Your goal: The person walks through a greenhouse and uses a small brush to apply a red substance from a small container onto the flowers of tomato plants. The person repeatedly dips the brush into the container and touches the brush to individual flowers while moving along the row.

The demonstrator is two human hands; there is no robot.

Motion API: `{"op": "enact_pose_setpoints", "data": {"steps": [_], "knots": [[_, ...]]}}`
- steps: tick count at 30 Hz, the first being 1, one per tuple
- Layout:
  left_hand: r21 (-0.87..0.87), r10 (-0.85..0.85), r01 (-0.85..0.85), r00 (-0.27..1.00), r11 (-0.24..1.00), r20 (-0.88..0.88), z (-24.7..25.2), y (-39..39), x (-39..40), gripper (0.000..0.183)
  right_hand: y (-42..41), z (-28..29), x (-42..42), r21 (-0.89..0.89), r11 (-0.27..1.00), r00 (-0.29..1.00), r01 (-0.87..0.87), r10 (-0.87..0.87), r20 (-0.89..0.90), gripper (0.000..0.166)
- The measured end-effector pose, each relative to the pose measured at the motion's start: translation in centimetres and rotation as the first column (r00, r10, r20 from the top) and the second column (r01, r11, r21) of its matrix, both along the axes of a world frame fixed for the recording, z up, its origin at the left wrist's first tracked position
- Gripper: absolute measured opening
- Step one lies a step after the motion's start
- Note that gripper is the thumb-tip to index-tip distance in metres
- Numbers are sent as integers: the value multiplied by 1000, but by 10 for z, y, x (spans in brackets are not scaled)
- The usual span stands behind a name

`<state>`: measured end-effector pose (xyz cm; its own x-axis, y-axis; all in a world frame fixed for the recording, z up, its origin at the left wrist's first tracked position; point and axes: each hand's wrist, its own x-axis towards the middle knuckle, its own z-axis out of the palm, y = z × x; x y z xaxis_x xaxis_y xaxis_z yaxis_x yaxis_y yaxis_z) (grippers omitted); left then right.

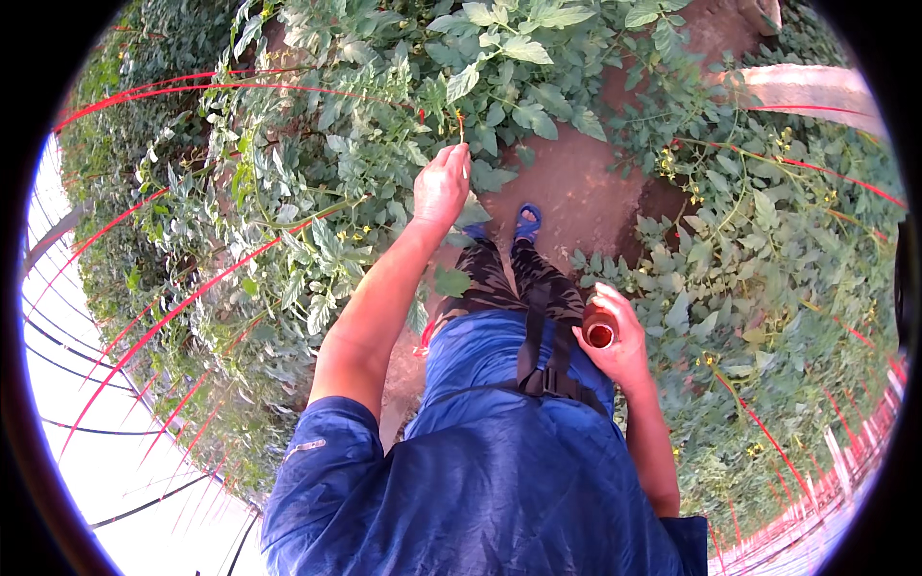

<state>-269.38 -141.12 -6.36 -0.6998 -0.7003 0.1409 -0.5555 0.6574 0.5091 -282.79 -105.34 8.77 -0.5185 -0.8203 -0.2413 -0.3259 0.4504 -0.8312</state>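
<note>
My left hand is stretched out over the tomato plants. Pinched in its fingers is a thin pale stick, perhaps a small brush, whose far end is orange-red. That end is among the leaves; whether it touches a flower cannot be made out. Beside my right hip, my right hand is wrapped around a small open jar. Dark red liquid shows through its round mouth.
Red strings run slantwise to the tomato vines on the left. More vines with yellow flowers stand on the right. Bare soil lies between the rows, under my blue sandals. A pale curved beam is at upper right.
</note>
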Motion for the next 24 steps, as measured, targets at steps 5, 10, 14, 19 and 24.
{"op": "enact_pose_setpoints", "data": {"steps": [5, 10, 14, 19, 24], "knots": [[-18, 37, -36, 999, 999, 38, -7, 2, -5, 23, 2, -1, -12, -19, 1000, 1000, -14, 13, -1, 65], [-36, 29, -28, 999, 999, 41, 8, 6, -7, 24, 2, -3, -28, -67, 998, 1000, 9, -10, -9, 65], [16, 20, -21, 997, 1000, 78, 44, 23, -1, 23, 1, 1, -47, -108, 993, 997, 48, -54, -48, 64], [39, 15, -20, 992, 999, 123, 90, 57, 12, 24, 0, -3, -73, -170, 983, 993, 74, -88, -78, 62], [112, 53, -51, 998, 992, -20, 144, 76, 11, 24, -31, 0, -108, -180, 984, 998, 3, -15, -69, 64]]}}
